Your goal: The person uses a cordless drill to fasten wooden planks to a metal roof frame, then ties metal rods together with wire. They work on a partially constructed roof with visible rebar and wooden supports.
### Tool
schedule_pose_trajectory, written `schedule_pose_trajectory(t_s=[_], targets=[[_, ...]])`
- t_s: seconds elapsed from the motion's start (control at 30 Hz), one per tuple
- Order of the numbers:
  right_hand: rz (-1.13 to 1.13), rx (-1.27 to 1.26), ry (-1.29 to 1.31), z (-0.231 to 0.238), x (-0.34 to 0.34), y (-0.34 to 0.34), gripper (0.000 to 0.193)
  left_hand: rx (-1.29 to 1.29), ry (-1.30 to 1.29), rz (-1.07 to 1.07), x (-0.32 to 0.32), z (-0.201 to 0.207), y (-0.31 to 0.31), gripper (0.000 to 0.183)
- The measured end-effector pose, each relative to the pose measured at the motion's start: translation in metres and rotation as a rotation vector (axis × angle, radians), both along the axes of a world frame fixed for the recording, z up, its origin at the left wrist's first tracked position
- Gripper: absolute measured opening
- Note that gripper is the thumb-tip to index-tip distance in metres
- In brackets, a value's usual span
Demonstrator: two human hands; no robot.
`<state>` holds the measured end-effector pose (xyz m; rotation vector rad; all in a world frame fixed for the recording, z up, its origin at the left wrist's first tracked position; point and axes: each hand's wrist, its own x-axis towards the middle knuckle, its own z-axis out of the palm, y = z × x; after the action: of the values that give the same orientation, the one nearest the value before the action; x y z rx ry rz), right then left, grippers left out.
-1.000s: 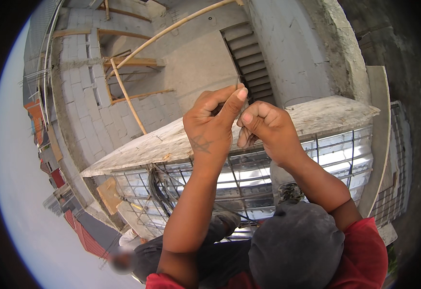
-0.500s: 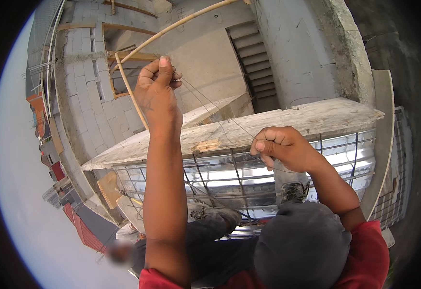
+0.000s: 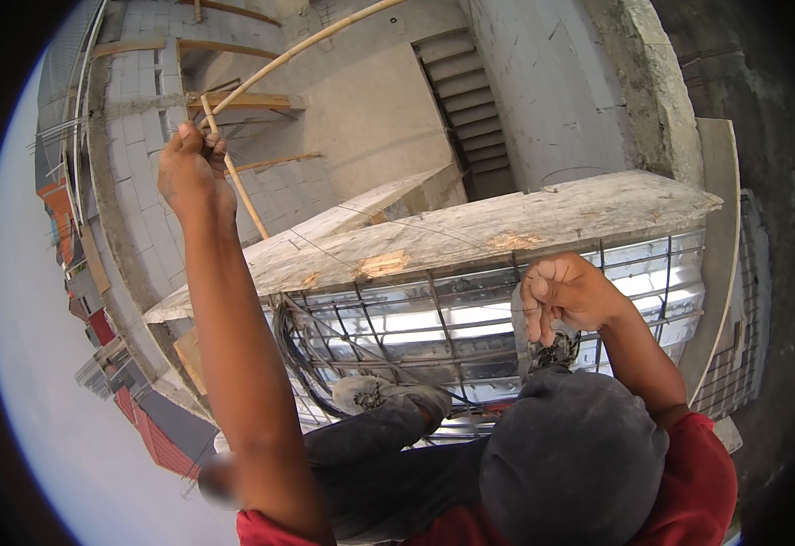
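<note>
My left hand is raised at the far left, in front of a bamboo pole. Its fingers are pinched on a thin tie wire. Faint strands of that wire stretch over the wooden board between my hands. My right hand is closed, thumb against curled fingers, low over the rebar mesh and near my right shoe. It appears to grip the wire's other end, though the wire is hard to follow there. The wooden board, pale and chipped along its near edge, runs just beyond the mesh.
Rebar mesh lies over shiny corrugated metal sheet, with my shoes on it. A dark cable bundle hangs at the left. Past the board, a drop opens toward a stairwell. Bamboo poles cross the upper left.
My left hand has swung left and slightly down, away from my right hand. My right hand has shifted a little right and turned downward. The wire strands now spread wider.
</note>
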<state>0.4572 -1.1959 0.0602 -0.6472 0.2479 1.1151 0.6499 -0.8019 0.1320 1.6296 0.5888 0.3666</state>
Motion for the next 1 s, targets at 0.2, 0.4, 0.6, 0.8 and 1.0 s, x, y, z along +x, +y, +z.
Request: schedule_pose_trajectory(t_s=[0.2, 0.4, 0.6, 0.8, 1.0], targets=[[0.342, -0.187, -0.264, 0.027, 0.014, 0.001, 0.023, 0.032, 0.063, 0.012, -0.003, -0.016, 0.012, 0.019], [0.748, -0.28, -0.964, 0.044, 0.027, 0.009, 0.03, 0.108, 0.299, 0.004, -0.003, -0.04, 0.034, 0.016], [1.057, -0.376, -1.079, 0.038, 0.016, 0.017, 0.034, 0.201, 0.336, 0.159, -0.009, -0.036, 0.044, 0.016], [0.151, -0.776, -1.483, 0.041, 0.033, 0.015, 0.051, 0.142, 0.266, -0.012, -0.037, -0.024, 0.017, 0.018], [0.14, -0.819, -1.649, 0.006, 0.055, 0.078, 0.058, -0.101, 0.123, -0.196, -0.04, 0.01, 0.001, 0.018]])
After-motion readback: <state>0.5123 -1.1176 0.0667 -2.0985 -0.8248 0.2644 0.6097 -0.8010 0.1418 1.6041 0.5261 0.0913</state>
